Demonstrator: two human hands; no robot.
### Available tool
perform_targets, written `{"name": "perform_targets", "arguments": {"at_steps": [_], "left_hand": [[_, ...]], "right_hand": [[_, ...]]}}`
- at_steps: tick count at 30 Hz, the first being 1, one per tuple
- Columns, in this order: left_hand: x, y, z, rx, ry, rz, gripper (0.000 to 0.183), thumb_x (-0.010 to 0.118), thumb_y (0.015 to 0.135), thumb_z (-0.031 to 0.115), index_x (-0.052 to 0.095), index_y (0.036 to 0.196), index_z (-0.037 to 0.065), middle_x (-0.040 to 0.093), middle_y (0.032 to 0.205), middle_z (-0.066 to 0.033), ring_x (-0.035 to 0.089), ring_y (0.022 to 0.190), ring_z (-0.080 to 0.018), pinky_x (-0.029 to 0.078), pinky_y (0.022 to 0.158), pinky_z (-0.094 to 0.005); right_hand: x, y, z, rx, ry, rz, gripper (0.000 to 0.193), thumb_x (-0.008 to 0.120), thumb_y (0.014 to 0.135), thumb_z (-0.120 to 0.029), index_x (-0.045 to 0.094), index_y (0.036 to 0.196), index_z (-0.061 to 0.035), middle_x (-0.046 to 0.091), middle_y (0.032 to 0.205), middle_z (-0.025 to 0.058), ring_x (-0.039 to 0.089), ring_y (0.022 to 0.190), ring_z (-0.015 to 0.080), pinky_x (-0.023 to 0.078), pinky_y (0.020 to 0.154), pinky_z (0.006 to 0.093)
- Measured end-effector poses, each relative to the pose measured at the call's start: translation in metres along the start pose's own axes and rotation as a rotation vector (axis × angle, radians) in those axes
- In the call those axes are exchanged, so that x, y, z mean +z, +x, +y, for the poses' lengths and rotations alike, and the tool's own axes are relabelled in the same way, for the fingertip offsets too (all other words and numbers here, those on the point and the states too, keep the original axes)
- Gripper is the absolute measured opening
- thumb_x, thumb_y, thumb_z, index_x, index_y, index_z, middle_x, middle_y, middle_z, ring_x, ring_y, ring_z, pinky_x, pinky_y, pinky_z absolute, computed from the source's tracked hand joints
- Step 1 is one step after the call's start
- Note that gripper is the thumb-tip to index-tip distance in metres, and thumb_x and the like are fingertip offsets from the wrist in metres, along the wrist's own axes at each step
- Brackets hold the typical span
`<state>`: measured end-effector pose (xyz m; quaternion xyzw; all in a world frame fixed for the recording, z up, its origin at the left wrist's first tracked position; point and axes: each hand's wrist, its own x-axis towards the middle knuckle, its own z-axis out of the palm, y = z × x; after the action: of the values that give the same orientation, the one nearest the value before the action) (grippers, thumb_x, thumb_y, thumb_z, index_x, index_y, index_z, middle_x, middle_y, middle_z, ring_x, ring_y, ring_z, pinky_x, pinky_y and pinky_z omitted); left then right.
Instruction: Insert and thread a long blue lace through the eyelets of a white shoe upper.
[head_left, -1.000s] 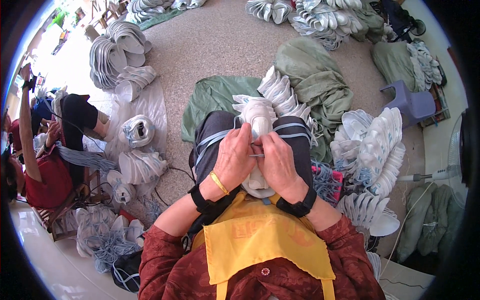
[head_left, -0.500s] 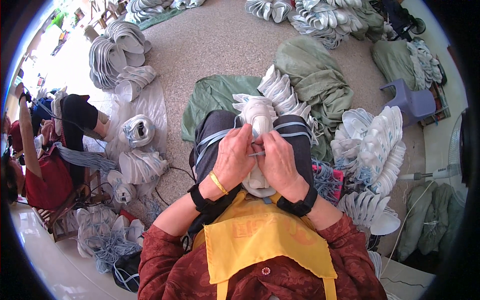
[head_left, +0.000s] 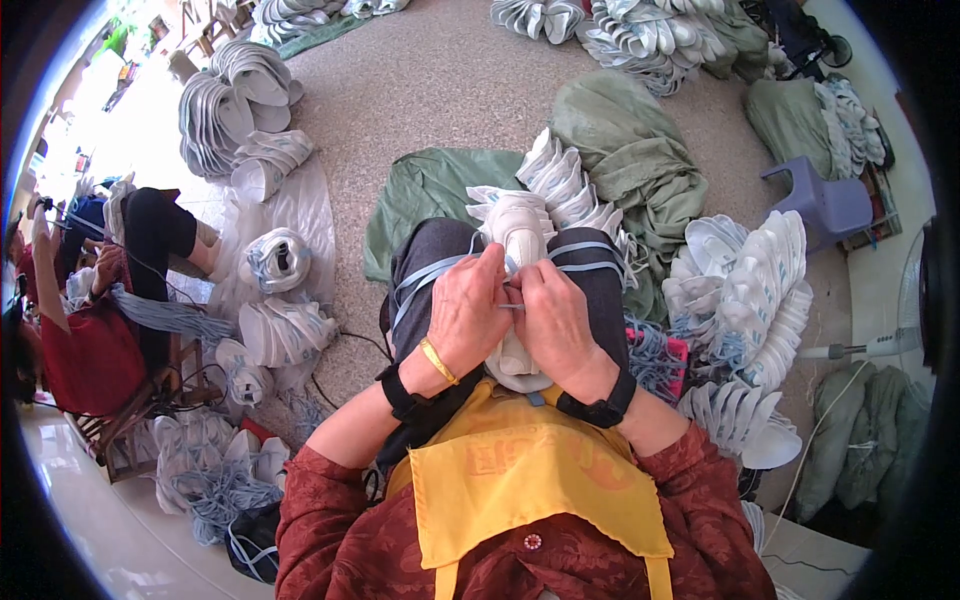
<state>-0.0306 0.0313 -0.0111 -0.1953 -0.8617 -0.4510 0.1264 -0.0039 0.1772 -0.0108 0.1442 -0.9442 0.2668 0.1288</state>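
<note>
A white shoe upper (head_left: 519, 235) lies lengthwise between my thighs. Over its middle my left hand (head_left: 470, 308) and my right hand (head_left: 552, 312) are closed, fingertips pinching a thin light-blue shoelace (head_left: 512, 306). The hands almost touch, and they hide most of the lacing area. More light-blue laces (head_left: 432, 272) lie across my left thigh, and others (head_left: 580, 258) cross my right thigh. Just beyond my knees stands a row of nested white shoe uppers (head_left: 565, 185).
Green cloth sacks (head_left: 625, 140) lie ahead. Piled white uppers (head_left: 750, 290) and a pink-edged basket of laces (head_left: 660, 360) are at right, near a purple stool (head_left: 818, 205) and a fan (head_left: 900, 345). At left a co-worker in red (head_left: 95, 355) sits beside more uppers (head_left: 285, 335).
My hands stay over the shoe upper, with only a slight shift of the fingers and less lace showing between them. At left, the co-worker's arms and upper body have moved.
</note>
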Motion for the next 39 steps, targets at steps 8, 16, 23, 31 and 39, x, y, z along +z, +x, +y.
{"name": "perform_targets", "arguments": {"at_steps": [8, 16, 23, 31, 39], "left_hand": [[-0.005, 0.001, 0.002, -0.047, -0.016, -0.06, 0.015, 0.061, 0.074, -0.008, 0.052, 0.082, 0.0, 0.06, 0.069, -0.0183, 0.063, 0.067, -0.0399, 0.047, 0.059, -0.0457], [-0.004, 0.0, -0.001, -0.013, -0.043, -0.03, 0.017, 0.063, 0.074, -0.007, 0.05, 0.083, 0.0, 0.056, 0.068, -0.0174, 0.059, 0.065, -0.0391, 0.044, 0.057, -0.0449], [-0.004, -0.001, -0.005, -0.033, -0.112, -0.109, 0.024, 0.062, 0.071, -0.007, 0.05, 0.09, 0.001, 0.058, 0.078, -0.0188, 0.058, 0.081, -0.0439, 0.045, 0.067, -0.0519], [-0.001, 0.003, -0.007, -0.004, -0.132, -0.11, 0.021, 0.062, 0.073, -0.005, 0.048, 0.087, 0.001, 0.055, 0.075, -0.0203, 0.056, 0.077, -0.0452, 0.044, 0.065, -0.0513], [0.002, -0.001, -0.006, -0.009, -0.112, -0.04, 0.021, 0.063, 0.073, -0.005, 0.048, 0.086, 0.001, 0.055, 0.074, -0.0194, 0.056, 0.076, -0.0442, 0.042, 0.063, -0.0509]], "right_hand": [[-0.011, 0.004, -0.006, -0.009, -0.068, -0.127, 0.017, 0.067, 0.081, 0.002, 0.061, 0.097, 0.0028, 0.062, 0.095, 0.0202, 0.066, 0.091, 0.0389, 0.056, 0.077, 0.0441], [-0.006, 0.007, -0.017, -0.002, -0.276, -0.165, 0.021, 0.07, 0.081, 0.0, 0.061, 0.099, 0.0049, 0.065, 0.097, 0.0205, 0.071, 0.092, 0.0323, 0.061, 0.074, 0.0359], [-0.006, 0.009, -0.022, 0.094, -0.264, -0.179, 0.026, 0.073, 0.079, 0.0, 0.06, 0.101, 0.0052, 0.066, 0.097, 0.022, 0.072, 0.089, 0.0339, 0.061, 0.074, 0.0374], [-0.005, 0.009, -0.022, 0.084, -0.284, -0.167, 0.026, 0.074, 0.079, -0.001, 0.059, 0.1, 0.0046, 0.066, 0.096, 0.022, 0.073, 0.087, 0.0348, 0.061, 0.072, 0.0383], [-0.005, 0.008, -0.022, 0.105, -0.288, -0.162, 0.026, 0.075, 0.079, -0.002, 0.059, 0.099, 0.0038, 0.066, 0.095, 0.0213, 0.073, 0.086, 0.0335, 0.061, 0.071, 0.0375]]}}
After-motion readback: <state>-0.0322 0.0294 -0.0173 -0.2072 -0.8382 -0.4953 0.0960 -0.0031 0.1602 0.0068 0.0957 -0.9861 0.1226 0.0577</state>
